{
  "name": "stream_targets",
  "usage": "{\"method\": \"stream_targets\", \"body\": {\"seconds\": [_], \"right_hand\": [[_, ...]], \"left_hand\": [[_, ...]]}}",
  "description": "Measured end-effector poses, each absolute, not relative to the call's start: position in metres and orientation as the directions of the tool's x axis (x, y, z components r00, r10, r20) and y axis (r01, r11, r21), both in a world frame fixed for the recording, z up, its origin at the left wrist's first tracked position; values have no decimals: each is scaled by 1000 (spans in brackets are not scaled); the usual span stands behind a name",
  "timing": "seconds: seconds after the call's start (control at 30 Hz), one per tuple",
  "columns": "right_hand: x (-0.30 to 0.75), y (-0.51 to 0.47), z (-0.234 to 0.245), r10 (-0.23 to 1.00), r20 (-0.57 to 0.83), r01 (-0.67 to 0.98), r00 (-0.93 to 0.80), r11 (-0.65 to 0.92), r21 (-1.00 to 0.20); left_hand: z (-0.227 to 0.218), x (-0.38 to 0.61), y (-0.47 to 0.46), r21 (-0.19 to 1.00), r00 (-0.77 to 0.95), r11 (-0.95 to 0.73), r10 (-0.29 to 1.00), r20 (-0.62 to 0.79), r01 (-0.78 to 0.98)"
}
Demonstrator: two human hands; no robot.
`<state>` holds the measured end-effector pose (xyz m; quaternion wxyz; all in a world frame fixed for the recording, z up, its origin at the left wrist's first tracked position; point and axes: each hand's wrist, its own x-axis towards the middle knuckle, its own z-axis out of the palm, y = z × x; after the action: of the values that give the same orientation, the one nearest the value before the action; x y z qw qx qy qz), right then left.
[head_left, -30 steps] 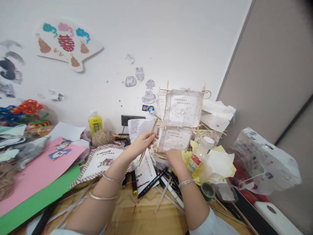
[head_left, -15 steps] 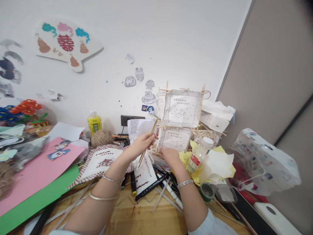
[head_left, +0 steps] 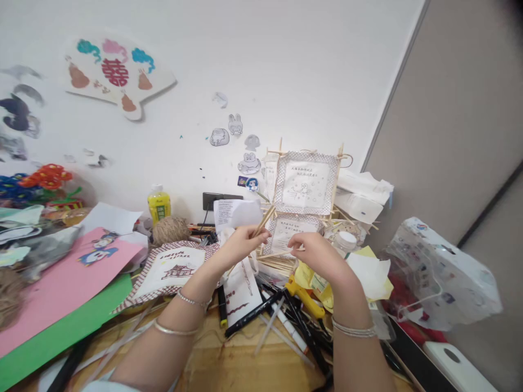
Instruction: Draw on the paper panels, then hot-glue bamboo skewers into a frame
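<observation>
Compared with the earlier frames, the right hand (head_left: 321,255) has lifted away from the pale loose wooden sticks (head_left: 274,265) heaped under the display and shifted rightward; it is half curled, fingertips in front of the lower white paper panel (head_left: 291,230), and whether it grips anything cannot be told. Its move has brought into view a yellow plastic-handled tool (head_left: 307,300) among the markers, while the forearm now hides the green tape roll. The left hand (head_left: 244,240) remains closed, thumb against fingers, on a few thin, straight tan sticks (head_left: 265,220), which lean further to the right than before and stand just left of the display. The display's frame (head_left: 340,149) is of slender pale rods crossed at the corners; its upper white paper panel (head_left: 305,182) is slightly wrinkled, bordered with hand-drawn crosshatching and bearing script above a line drawing. To the left lie a coarse, fibrous brown twine ball (head_left: 170,232) and a soft white sheet with a red-brown checked border (head_left: 178,267). A glossy black cylindrical marker (head_left: 251,317) rests on the smooth, yellowish wood-grain table (head_left: 229,362).
</observation>
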<state>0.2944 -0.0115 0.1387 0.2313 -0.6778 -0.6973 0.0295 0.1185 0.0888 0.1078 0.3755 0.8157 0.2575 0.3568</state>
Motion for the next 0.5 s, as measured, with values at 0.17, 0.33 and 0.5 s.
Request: {"method": "stream_targets", "body": {"seconds": [0.17, 0.33, 0.5], "right_hand": [[286, -38, 156, 903, 420, 758, -92, 337, -558], [293, -36, 156, 864, 501, 558, 37, 398, -728], [305, -1, 127, 909, 403, 628, 103, 255, -735]], "left_hand": [[117, 125, 67, 778, 755, -610, 579, 307, 152], [118, 124, 66, 820, 753, -569, 567, 334, 64], [112, 118, 82, 818, 666, -575, 614, 424, 9]]}}
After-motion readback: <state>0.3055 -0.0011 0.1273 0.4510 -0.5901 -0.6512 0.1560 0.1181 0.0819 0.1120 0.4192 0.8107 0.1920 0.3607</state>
